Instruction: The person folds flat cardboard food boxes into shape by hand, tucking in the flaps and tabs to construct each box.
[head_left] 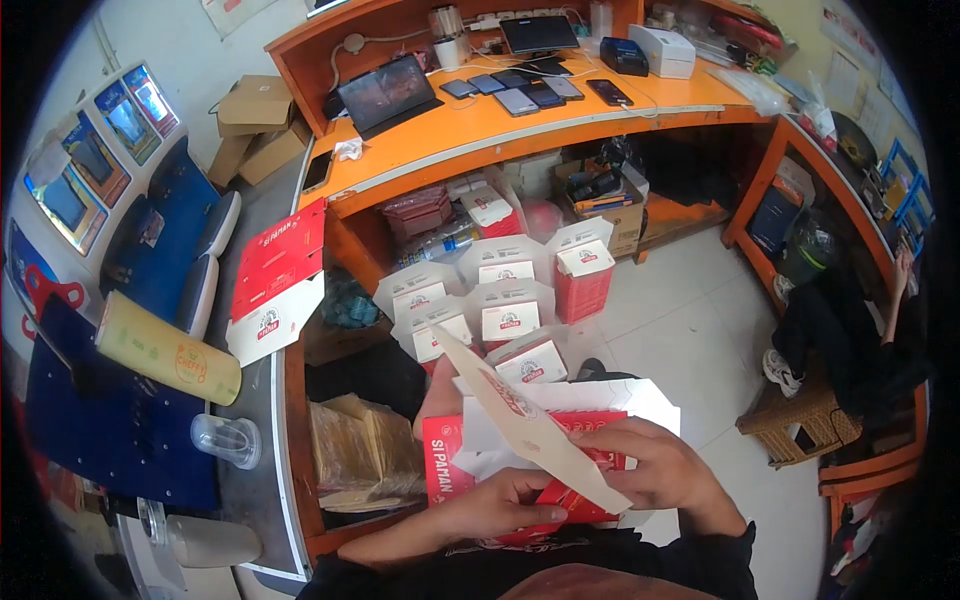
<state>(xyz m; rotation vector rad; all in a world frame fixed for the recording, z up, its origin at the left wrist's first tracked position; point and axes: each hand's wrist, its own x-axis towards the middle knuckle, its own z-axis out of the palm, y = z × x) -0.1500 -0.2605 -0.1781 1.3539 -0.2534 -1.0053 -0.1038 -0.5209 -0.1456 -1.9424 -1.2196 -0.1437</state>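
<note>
Close to my body I hold a red and white paper carton whose pale printed flap stands up at a slant. My left hand grips its red lower edge between thumb and fingers. On the other side, my right hand closes around the carton's right edge, partly behind the flap. Under and behind it lies a red and white carton sheet with the lettering "SI PAMAN". Just beyond, several stacks of matching flat cartons stand on the floor, white printed flaps facing up.
An orange desk holds a tablet, several phones and a white printer. Left is a counter with more carton sheets, a yellow cup and a clear plastic cup. A seated person's shoe shows at right.
</note>
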